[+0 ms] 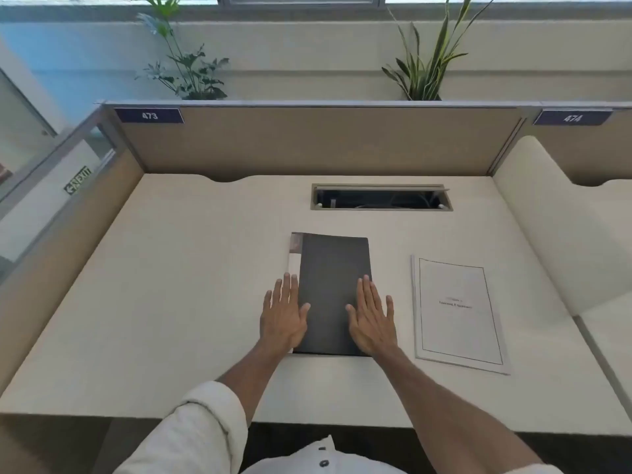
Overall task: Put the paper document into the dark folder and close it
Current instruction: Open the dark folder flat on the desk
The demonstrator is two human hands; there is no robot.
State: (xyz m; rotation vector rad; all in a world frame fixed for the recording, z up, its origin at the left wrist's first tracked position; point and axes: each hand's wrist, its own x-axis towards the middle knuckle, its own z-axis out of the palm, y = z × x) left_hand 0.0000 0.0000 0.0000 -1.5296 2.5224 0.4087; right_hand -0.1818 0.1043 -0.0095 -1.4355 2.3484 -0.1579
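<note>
The dark folder (333,275) lies shut and flat in the middle of the desk, with a pale strip showing along its left edge. My left hand (284,314) rests flat on the folder's lower left edge, fingers spread, holding nothing. Flat on the lower right part of the cover lies my right hand (371,318), also with fingers apart. The paper document (458,313), a white bound sheaf with a framed title page, lies on the desk to the right of the folder, a hand's width from my right hand.
The cream desk (191,302) is walled by tan partitions at the back and left and a curved white divider (540,213) on the right. An open cable slot (381,197) sits behind the folder. Two plants stand beyond the back partition.
</note>
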